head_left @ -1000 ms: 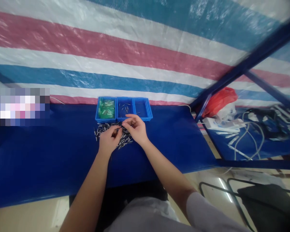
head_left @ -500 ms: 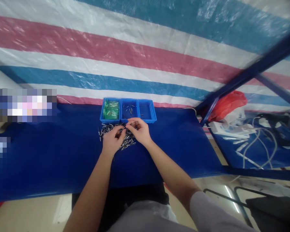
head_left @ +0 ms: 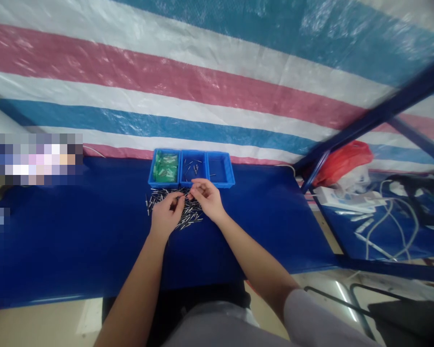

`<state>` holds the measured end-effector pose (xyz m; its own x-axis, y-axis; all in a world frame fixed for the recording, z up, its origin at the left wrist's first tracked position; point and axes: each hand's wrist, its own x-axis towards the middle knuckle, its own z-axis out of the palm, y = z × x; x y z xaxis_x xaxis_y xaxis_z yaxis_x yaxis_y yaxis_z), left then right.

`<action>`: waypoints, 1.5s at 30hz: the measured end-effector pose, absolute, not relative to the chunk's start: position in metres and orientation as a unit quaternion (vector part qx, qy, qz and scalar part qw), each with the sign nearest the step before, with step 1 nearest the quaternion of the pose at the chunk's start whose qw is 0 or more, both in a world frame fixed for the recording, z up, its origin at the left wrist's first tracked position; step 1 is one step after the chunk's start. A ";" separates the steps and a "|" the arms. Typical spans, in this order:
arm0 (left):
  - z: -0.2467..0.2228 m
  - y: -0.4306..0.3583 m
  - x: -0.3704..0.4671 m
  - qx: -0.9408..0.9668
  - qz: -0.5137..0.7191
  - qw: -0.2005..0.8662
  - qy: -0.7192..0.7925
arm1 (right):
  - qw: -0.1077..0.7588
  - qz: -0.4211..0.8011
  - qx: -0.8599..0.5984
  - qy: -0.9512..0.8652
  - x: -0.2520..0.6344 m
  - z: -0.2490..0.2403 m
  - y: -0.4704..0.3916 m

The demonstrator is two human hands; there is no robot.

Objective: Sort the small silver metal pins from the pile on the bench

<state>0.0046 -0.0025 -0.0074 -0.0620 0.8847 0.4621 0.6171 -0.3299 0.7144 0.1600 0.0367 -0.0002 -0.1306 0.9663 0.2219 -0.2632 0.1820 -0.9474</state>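
- The left hand (head_left: 166, 213) rests over the near side of the pile of small metal pins (head_left: 173, 206) on the blue bench (head_left: 75, 241), fingers curled together; it seems to pinch a pin, though the piece is too small to be sure.
- The right hand (head_left: 206, 196) is at the pile's far right edge, thumb and fingertips pressed together as if pinching a pin.
- Since a second ago, both hands have stayed at the pile and drawn slightly closer, fingertips nearly meeting; sorting looks ongoing.
- Just beyond stand three blue trays (head_left: 191, 184): green parts (head_left: 165, 166) left, a few pins in the middle, the right nearly bare.
- Behind hangs a striped tarp (head_left: 202, 86).
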 end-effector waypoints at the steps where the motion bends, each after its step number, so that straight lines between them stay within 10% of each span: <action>1: -0.007 -0.003 0.005 0.669 0.464 0.145 0.563 | 0.564 0.547 -0.338 -0.518 0.161 0.000 0.037; 45: -0.006 0.000 -0.001 0.644 0.435 0.135 0.614 | 0.489 0.322 -0.430 -0.687 0.164 0.012 0.027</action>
